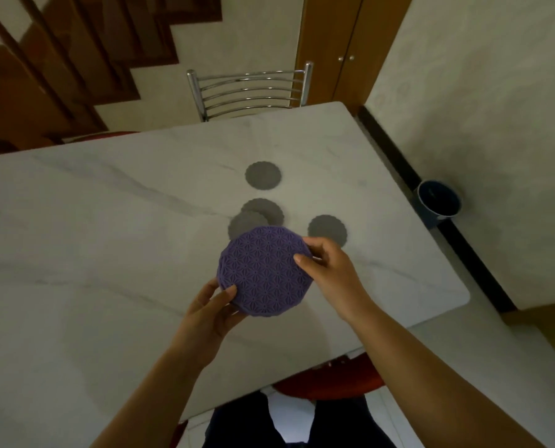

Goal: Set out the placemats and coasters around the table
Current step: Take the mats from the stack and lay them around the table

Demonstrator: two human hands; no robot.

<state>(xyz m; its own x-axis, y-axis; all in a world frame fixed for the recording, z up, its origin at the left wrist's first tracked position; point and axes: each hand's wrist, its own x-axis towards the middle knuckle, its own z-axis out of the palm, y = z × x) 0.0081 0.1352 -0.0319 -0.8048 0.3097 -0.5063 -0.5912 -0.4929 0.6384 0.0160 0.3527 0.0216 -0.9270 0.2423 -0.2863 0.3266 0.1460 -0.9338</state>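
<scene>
Hands, left hand (216, 302) and right hand (326, 265), grip opposite edges of purple placemat (264, 271) above table (92, 237).

Both bare forearms reach forward; the left hand (213, 305) and right hand (326, 265) pinch opposite edges of the purple mat (264, 270).

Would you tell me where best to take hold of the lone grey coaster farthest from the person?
Probably at its scalloped rim, from the near side. The farthest grey coaster lies flat on the marble table, apart from the others, so a fingertip must lift the edge first, then pinch it.
</scene>
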